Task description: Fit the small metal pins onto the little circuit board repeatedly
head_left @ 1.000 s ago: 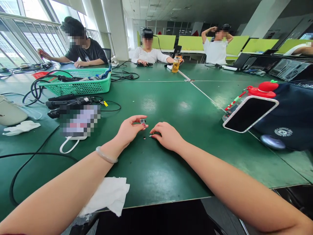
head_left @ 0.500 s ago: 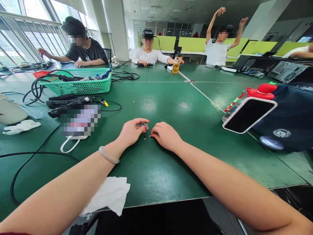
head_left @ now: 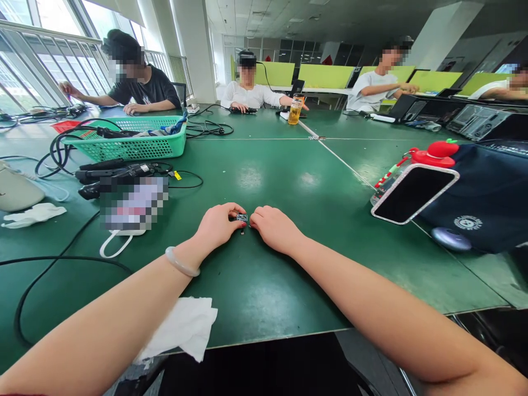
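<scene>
At the middle of the green table, my left hand (head_left: 218, 224) pinches a small dark board with pale markings (head_left: 242, 218) between thumb and fingers; it looks like a circuit board. My right hand (head_left: 273, 226) is closed just to the right of it, fingertips curled together close to the board's edge. Something tiny and pale shows at those fingertips, too small to name. Below the board is a small dark piece (head_left: 242, 231); whether it lies on the table or hangs from the board I cannot tell.
To the left are a pixelated phone-like item (head_left: 134, 203), black devices (head_left: 111, 177), cables and a green basket (head_left: 132, 144). A tissue (head_left: 190, 324) lies by my left forearm. A propped phone (head_left: 414, 195) and dark bag (head_left: 487, 192) stand right. Several people sit around the table.
My left hand has tipped the board so its marked face shows more, and lowered it slightly. My right hand has moved a little closer. A person at the far right has lowered both raised arms.
</scene>
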The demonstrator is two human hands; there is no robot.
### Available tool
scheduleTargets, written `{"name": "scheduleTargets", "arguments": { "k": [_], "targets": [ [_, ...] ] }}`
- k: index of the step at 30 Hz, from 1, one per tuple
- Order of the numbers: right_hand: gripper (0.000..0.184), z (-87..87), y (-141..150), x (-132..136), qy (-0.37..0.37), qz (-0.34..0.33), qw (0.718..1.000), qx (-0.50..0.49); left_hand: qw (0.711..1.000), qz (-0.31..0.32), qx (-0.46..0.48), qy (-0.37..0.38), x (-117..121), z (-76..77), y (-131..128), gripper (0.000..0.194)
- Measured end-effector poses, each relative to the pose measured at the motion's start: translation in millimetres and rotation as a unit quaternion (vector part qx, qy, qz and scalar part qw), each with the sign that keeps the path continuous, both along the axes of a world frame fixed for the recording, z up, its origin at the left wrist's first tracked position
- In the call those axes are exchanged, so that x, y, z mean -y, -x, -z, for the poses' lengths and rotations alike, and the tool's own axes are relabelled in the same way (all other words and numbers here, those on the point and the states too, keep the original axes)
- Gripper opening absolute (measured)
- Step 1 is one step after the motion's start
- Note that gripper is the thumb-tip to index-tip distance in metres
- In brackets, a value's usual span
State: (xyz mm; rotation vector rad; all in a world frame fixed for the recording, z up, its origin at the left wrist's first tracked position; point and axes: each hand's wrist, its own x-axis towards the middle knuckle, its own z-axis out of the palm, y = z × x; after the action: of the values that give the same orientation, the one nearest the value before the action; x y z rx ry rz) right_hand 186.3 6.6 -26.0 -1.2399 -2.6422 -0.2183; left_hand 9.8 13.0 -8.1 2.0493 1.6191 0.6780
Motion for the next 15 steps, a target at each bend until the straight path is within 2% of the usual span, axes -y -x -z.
{"name": "scheduleTargets", "arguments": {
  "k": [6, 10, 15],
  "targets": [
    [0.016, 0.3, -3.0, -1.3, -0.013, 0.008, 0.999, -0.034, 1.000, 0.012, -0.004, 0.004, 2.3, -2.0, -2.2, 0.021],
    [0.022, -0.1, -3.1, -1.4, -0.035, 0.003, 0.996, -0.080, 0.999, 0.038, 0.016, 0.002, 4.5, -2.7, -3.8, 0.023],
    [0.027, -1.3, -1.1, -0.2, -0.061, -0.010, 0.995, -0.077, 0.996, 0.063, 0.058, 0.004, 2.2, 1.4, -2.7, 0.026]
  ]
}}
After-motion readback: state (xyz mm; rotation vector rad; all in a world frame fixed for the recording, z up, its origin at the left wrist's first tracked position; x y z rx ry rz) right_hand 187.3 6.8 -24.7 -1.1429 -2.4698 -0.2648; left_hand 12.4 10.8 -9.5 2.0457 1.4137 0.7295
